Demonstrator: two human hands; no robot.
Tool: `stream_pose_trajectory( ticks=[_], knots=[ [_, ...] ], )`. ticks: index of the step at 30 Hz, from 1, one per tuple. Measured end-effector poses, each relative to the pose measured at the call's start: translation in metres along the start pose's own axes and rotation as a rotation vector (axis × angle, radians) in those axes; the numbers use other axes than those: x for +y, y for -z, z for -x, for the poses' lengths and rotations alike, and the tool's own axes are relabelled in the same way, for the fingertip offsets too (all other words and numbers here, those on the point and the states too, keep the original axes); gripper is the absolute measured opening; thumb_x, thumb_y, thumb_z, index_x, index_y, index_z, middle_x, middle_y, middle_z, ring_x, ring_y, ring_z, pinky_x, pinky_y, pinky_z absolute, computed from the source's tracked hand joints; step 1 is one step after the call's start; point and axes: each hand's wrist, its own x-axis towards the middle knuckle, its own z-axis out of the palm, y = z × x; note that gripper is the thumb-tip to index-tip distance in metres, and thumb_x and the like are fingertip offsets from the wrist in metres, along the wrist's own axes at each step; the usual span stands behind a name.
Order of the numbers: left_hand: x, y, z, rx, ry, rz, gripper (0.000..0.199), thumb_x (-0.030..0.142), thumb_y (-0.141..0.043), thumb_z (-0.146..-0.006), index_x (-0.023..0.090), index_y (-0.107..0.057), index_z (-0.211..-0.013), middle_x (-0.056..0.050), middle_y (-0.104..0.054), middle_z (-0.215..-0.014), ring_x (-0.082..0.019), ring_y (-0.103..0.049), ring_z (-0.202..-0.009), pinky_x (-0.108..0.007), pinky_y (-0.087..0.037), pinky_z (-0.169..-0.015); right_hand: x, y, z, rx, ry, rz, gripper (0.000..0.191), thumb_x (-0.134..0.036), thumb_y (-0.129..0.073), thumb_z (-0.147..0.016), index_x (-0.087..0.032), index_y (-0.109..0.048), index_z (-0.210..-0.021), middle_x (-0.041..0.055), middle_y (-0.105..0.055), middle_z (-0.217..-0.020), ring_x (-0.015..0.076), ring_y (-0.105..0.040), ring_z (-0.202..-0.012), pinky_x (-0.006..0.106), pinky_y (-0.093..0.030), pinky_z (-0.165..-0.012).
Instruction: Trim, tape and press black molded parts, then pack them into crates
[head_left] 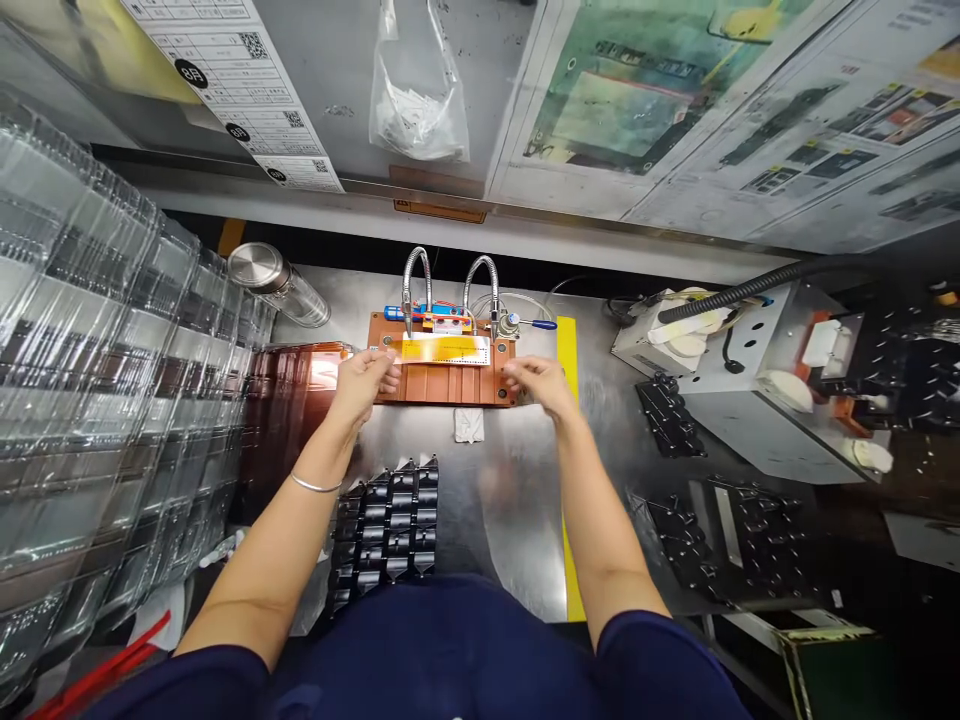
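A copper-coloured fixture block [450, 385] sits on the metal bench in front of me. On it lies a flat white strip with a glossy yellow film [442, 349] and a row of small dark marks along its edge. My left hand [365, 385] is at the block's left end, thumb and fingertips pinched together by the strip's end. What those fingers hold, if anything, is too small to see. My right hand [544, 386] is at the block's right end, fingers also pinched, apart from the strip. Behind the strip stand a blue-handled clamp [442, 311] and two bent metal hoses [484, 262].
Stacked clear plastic trays [97, 380] rise at the left beside a steel-lidded bottle [281, 285]. Black ribbed parts [390, 520] lie near my body, and a folded white wipe [469, 425] before the block. A grey machine [757, 370] and more black parts [670, 415] occupy the right.
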Motion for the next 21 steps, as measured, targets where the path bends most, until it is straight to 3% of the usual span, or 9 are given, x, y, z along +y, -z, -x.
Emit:
stream_pose_trajectory(
  ticks=[3,4,7,10,14,16,18,20,21],
  knots=[
    [0.013,0.006,0.013,-0.072,-0.063,-0.019,0.027,0.037,-0.072,-0.063,0.015,-0.056,-0.066,0.002,-0.059,-0.054,-0.007,-0.052,-0.044,-0.017,-0.042,-0.043,-0.011,0.032,-0.029,0.302,0.233,0.485,0.032,-0.040,-0.054,-0.084,-0.015,-0.070,-0.096,0.0121,-0.069,-0.099,0.0258,-0.061,-0.095,0.042,-0.049,-0.084],
    [0.016,0.008,0.018,-0.108,-0.072,-0.035,0.027,0.038,-0.072,-0.062,0.015,-0.057,-0.066,0.002,-0.060,-0.054,-0.007,-0.052,-0.045,-0.018,-0.042,-0.044,-0.013,0.037,-0.038,0.339,0.275,0.652,0.032,-0.036,-0.051,-0.087,-0.014,-0.069,-0.103,0.0146,-0.067,-0.110,0.0285,-0.057,-0.105,0.044,-0.045,-0.090],
    [0.021,0.009,0.035,-0.152,-0.107,-0.074,0.027,0.039,-0.072,-0.061,0.016,-0.059,-0.067,0.001,-0.061,-0.055,-0.009,-0.054,-0.048,-0.021,-0.044,-0.046,-0.017,0.035,-0.056,0.264,0.251,1.001,0.034,-0.028,-0.049,-0.090,-0.011,-0.064,-0.115,0.0202,-0.060,-0.123,0.0334,-0.051,-0.115,0.047,-0.042,-0.093],
    [0.022,0.013,0.047,-0.127,-0.159,-0.067,0.027,0.039,-0.072,-0.061,0.016,-0.060,-0.067,0.001,-0.060,-0.054,-0.010,-0.054,-0.049,-0.021,-0.045,-0.047,-0.020,0.023,-0.065,0.259,0.148,1.114,0.034,-0.029,-0.045,-0.093,-0.008,-0.066,-0.111,0.0237,-0.064,-0.111,0.0327,-0.057,-0.106,0.044,-0.044,-0.087],
    [0.021,0.021,0.057,-0.119,-0.153,-0.036,0.027,0.038,-0.074,-0.061,0.015,-0.060,-0.065,0.001,-0.059,-0.054,-0.009,-0.053,-0.049,-0.020,-0.044,-0.047,-0.027,0.012,-0.059,0.297,-0.034,1.080,0.034,-0.032,-0.051,-0.091,-0.004,-0.069,-0.096,0.0271,-0.067,-0.094,0.0339,-0.061,-0.095,0.044,-0.045,-0.081],
    [0.021,0.023,0.062,-0.102,-0.134,-0.004,0.029,0.039,-0.075,-0.059,0.016,-0.060,-0.067,0.001,-0.060,-0.057,-0.010,-0.055,-0.053,-0.021,-0.045,-0.048,-0.026,0.004,-0.044,0.343,0.001,0.991,0.033,-0.030,-0.053,-0.089,-0.004,-0.066,-0.105,0.0275,-0.065,-0.103,0.0360,-0.058,-0.103,0.048,-0.044,-0.086],
    [0.021,0.024,0.067,-0.094,-0.120,0.024,0.031,0.041,-0.075,-0.058,0.016,-0.059,-0.068,0.000,-0.061,-0.060,-0.012,-0.058,-0.057,-0.022,-0.047,-0.049,-0.019,-0.011,-0.018,0.357,0.134,0.784,0.038,-0.033,-0.055,-0.087,-0.009,-0.061,-0.116,0.0234,-0.061,-0.117,0.0347,-0.052,-0.114,0.049,-0.042,-0.093],
    [0.021,0.023,0.071,-0.100,-0.110,0.041,0.033,0.043,-0.075,-0.058,0.017,-0.058,-0.069,0.000,-0.060,-0.061,-0.013,-0.059,-0.059,-0.024,-0.048,-0.051,-0.007,-0.033,0.013,0.211,0.180,0.438,0.041,-0.043,-0.055,-0.085,-0.016,-0.061,-0.116,0.0165,-0.061,-0.121,0.0297,-0.053,-0.115,0.045,-0.045,-0.095],
    [0.021,0.022,0.072,-0.103,-0.106,0.045,0.034,0.044,-0.074,-0.058,0.017,-0.057,-0.070,0.000,-0.059,-0.061,-0.013,-0.059,-0.059,-0.025,-0.049,-0.052,-0.001,-0.047,0.028,0.069,0.116,0.230,0.041,-0.049,-0.055,-0.084,-0.018,-0.063,-0.110,0.0143,-0.064,-0.116,0.0271,-0.057,-0.110,0.043,-0.049,-0.091]
  ],
)
